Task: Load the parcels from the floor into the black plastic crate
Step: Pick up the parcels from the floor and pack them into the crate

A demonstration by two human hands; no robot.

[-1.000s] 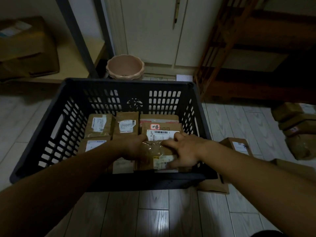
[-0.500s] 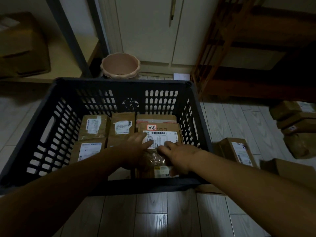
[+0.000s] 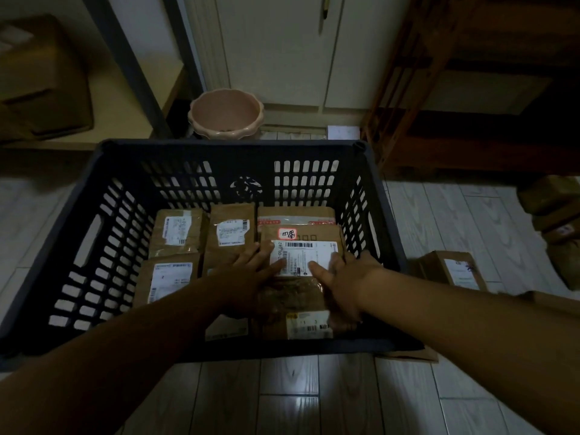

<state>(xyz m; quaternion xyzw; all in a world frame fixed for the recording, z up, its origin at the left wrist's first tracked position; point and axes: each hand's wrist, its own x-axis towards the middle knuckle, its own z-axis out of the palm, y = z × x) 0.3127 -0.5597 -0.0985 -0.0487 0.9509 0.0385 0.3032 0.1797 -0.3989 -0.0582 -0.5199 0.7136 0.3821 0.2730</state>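
Both forearms are extended from the lower corners of the frame toward its centre, converging inside the black plastic crate (image 3: 94,196), which fills the middle of the picture. The left hand (image 3: 251,274) is laid palm-down, its fingers spread flat and slightly apart across the left edge of a labelled parcel (image 3: 304,246); nothing is clamped by it. The right hand (image 3: 342,277) is set against the right side of that same parcel, thumb stretched out over the white label and the remaining fingers curled round the far edge, so the parcel is pressed between the two hands rather than lifted.

The labelled parcel is seen at the right-centre of the crate, resting on other brown parcels. A tape-wrapped parcel (image 3: 298,312) lies just below it in the frame, partly covered by both wrists. Three more parcels (image 3: 177,230) are packed along the left and back of the crate floor.

Outside the crate, at the right edge of the frame, one boxed parcel (image 3: 452,265) and a stack of parcels (image 3: 555,215) are left on the floor. A pink pot (image 3: 226,114) stands beyond the crate, upper centre.
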